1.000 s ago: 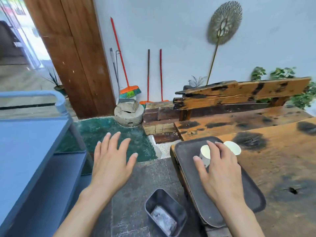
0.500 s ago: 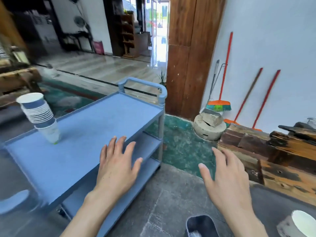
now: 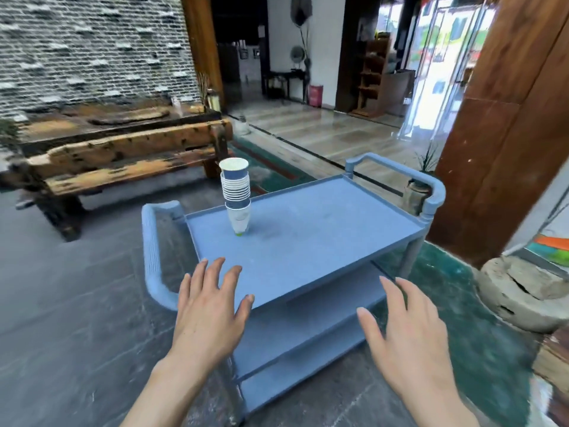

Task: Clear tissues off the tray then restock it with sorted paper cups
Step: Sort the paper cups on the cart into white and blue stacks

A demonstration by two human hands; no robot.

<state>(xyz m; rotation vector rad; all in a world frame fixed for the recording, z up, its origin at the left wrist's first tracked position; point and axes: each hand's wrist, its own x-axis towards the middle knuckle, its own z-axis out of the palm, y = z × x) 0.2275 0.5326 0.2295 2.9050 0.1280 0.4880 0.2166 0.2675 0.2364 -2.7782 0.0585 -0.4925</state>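
Well, both hands hang empty, fingers spread: the left hand point(image 3: 209, 312) over the cart's point(image 3: 323, 241) near corner, the right hand point(image 3: 409, 337) over its lower shelves. A cup stack point(image 3: 235, 198) stands upright toward the top shelf's far left.

One stack of paper cups point(image 3: 236, 198) stands on one blue cart point(image 3: 323, 241) with three shelves and two end handles. Two bare hands, the left hand point(image 3: 209, 309) and right hand point(image 3: 406, 340), are in view. One wooden bench point(image 3: 123, 161) sits far left.
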